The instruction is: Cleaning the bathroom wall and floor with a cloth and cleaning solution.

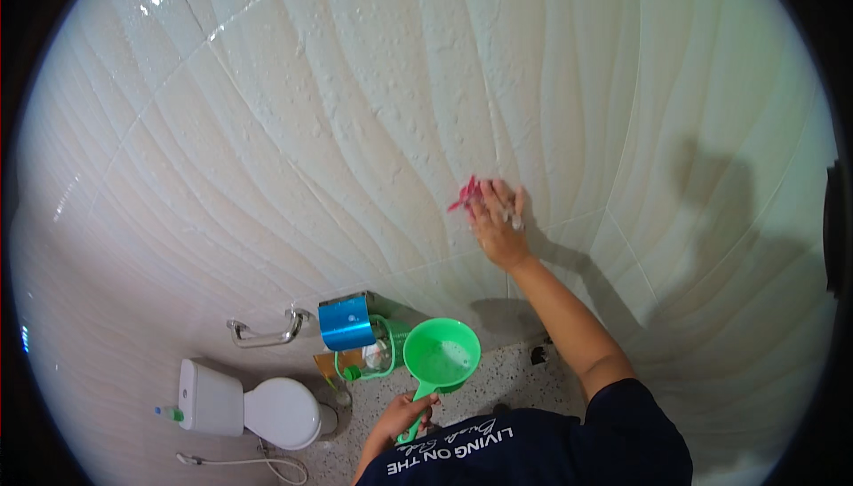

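My right hand (501, 226) presses a crumpled pink scrubbing cloth or pad (470, 194) flat against the wavy cream wall tile (373, 119). White foam clings to its fingers. Lower down, my left hand (405, 414) grips the handle of a green plastic dipper (440, 343), held level in front of my body. Sudsy liquid fills the bottom of the dipper. Wet drops and streaks cover the tile above and to the left of the pink pad.
A white toilet (280, 413) stands at lower left, below a metal grab bar (266, 338). Behind the dipper are a blue metallic paper holder (346, 323) and a green basket (398, 336) with bottles. A bidet hose (233, 463) lies lower left. The speckled floor (496, 379) has a dark drain opening (538, 354).
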Demonstrator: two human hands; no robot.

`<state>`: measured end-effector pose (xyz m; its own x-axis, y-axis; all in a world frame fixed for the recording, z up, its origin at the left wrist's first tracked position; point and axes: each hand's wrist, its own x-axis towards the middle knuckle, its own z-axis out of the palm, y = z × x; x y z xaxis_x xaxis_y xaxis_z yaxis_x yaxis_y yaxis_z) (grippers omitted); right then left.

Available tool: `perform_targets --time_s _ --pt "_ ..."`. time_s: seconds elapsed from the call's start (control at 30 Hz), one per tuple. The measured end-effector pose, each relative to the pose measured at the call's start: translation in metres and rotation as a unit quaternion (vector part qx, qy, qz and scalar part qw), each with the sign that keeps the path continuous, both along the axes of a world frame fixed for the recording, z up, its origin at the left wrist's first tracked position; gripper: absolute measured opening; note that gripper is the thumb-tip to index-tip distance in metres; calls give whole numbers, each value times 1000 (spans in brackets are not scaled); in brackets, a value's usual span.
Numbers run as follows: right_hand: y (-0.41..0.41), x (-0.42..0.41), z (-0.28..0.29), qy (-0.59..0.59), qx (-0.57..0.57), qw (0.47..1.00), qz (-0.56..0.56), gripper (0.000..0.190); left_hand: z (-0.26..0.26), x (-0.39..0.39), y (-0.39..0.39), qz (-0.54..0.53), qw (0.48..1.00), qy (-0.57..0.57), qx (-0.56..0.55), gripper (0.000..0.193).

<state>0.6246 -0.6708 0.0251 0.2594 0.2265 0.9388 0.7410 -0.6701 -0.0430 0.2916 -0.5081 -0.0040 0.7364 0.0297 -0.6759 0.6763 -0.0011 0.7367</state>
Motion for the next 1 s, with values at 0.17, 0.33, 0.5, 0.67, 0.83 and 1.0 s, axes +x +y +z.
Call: perform_targets --time_s 0.17,0.33,0.5,0.67,0.83,1.0 --pt "-49 59 178 -159 322 933 -33 36 -3 5 -1 -3 1000 -11 -14 36" --pt "-20 38 282 -208 256 940 84 41 12 11 -7 6 999 0 -35 34" --pt "28 -2 199 -269 -152 948 72 38 11 14 -6 25 998 -15 -59 33" --pt "-44 18 214 -212 -162 964 23 35 6 9 3 -6 996 -40 -86 33" --pt "-72 64 307 -170 171 962 -127 49 5 7 10 -34 994 -36 -93 29" --pt "9 4 305 -192 -4 981 -28 56 -3 2 29 -65 992 -76 -79 32"
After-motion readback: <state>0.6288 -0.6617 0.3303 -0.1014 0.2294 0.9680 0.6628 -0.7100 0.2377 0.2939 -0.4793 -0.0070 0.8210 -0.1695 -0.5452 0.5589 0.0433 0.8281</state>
